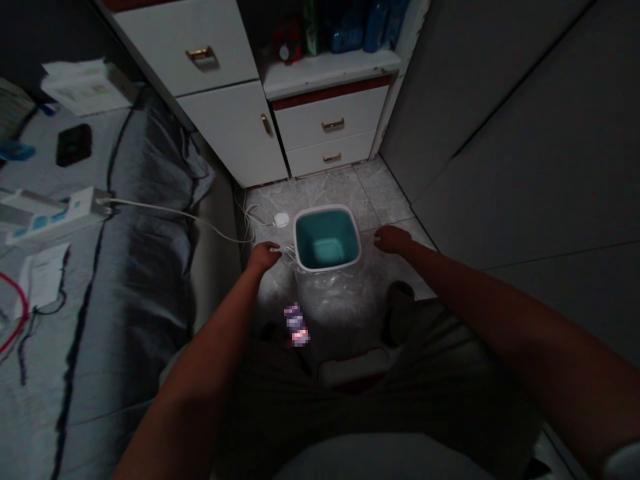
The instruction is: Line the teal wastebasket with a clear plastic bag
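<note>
A small bin (327,263) with a white rim and teal inside stands upright on the floor in front of me. Crinkled clear plastic film (325,293) glints around its base and in front of it. My left hand (264,257) is beside the bin's left side, fingers closed where a shiny edge of the film meets the fingertips. To the right of the bin, apart from its rim, my right hand (393,240) has its fingers curled together. Whatever they hold, if anything, is too dim to make out.
White cabinets (333,123) stand beyond the bin. On the left, a grey-covered bed (150,320) carries a power strip (60,217), its white cable (185,215) running to the floor. A lit phone (297,325) lies by my legs. Grey panels (525,133) rise on the right.
</note>
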{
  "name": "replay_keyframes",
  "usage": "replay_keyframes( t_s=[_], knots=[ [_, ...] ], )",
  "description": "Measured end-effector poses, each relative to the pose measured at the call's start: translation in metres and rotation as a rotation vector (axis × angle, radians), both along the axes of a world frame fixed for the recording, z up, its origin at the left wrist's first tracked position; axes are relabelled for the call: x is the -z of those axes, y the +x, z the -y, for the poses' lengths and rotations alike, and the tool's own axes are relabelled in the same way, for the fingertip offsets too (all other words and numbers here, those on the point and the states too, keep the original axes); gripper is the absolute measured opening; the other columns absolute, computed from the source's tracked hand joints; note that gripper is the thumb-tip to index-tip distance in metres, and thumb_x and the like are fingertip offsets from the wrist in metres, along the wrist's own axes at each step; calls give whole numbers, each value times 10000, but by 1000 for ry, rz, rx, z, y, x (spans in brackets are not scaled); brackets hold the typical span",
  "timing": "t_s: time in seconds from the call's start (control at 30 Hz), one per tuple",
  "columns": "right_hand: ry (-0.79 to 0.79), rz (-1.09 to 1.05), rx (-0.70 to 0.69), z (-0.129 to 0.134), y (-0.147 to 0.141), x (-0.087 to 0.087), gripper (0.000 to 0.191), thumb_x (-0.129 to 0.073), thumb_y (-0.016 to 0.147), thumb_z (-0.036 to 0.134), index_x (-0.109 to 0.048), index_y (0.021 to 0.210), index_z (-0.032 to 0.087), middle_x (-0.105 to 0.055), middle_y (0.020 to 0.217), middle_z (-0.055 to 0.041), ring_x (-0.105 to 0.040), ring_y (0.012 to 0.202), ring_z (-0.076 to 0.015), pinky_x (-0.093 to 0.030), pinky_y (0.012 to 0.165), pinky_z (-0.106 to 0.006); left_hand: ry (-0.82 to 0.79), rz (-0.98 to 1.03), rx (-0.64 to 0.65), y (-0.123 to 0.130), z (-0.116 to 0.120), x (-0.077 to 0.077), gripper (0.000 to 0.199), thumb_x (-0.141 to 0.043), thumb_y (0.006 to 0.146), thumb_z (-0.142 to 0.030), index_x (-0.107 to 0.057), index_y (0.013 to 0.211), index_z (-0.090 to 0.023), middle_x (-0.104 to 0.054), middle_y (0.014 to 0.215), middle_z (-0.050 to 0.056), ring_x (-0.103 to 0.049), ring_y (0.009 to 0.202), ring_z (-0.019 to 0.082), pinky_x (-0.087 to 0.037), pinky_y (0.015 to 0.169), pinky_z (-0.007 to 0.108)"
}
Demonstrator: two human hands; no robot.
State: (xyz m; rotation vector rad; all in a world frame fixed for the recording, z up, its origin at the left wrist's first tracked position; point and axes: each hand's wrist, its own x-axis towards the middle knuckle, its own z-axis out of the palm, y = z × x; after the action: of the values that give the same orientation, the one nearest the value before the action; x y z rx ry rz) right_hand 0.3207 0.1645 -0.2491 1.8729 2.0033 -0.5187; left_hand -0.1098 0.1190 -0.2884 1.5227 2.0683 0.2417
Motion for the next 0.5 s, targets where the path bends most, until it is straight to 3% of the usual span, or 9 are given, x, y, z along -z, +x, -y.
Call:
replay_keyframes(
  t_s=[0.1,0.2,0.37,0.5],
  knots=[
    [67,-20,8,0,-8,-21,403,-571,987,393,-786,1283,225,-724,1363,-161,-687,1227,-346,-560,969,-460,173,51,-53,14,-5,-23,277,-731,802,-270,-798,1058,-188,-790,1208,109,-740,1030,236,-533,921,304],
    [114,-46,-14,4,-17,-41,378,-564,985,402,-813,1191,207,-764,1263,-162,-715,1139,-316,-550,914,-394,281,125,-10,34,-3,-42,177,-670,845,-329,-750,916,-188,-795,994,63,-711,884,200,-517,844,290],
    [40,-124,-185,17,-30,-51,375,-550,994,422,-825,1048,173,-790,1112,-149,-720,1007,-260,-495,809,-304,128,167,206,67,14,-53,228,-635,874,-392,-678,755,-203,-729,779,36,-637,732,182,-429,684,277],
    [-98,-255,-338,21,-33,-52,328,-569,981,393,-765,863,157,-759,901,-89,-680,828,-198,-423,715,-271,42,48,316,71,20,-60,282,-645,887,-433,-676,708,-217,-693,731,38,-592,705,191,-380,660,291]
  ],
)
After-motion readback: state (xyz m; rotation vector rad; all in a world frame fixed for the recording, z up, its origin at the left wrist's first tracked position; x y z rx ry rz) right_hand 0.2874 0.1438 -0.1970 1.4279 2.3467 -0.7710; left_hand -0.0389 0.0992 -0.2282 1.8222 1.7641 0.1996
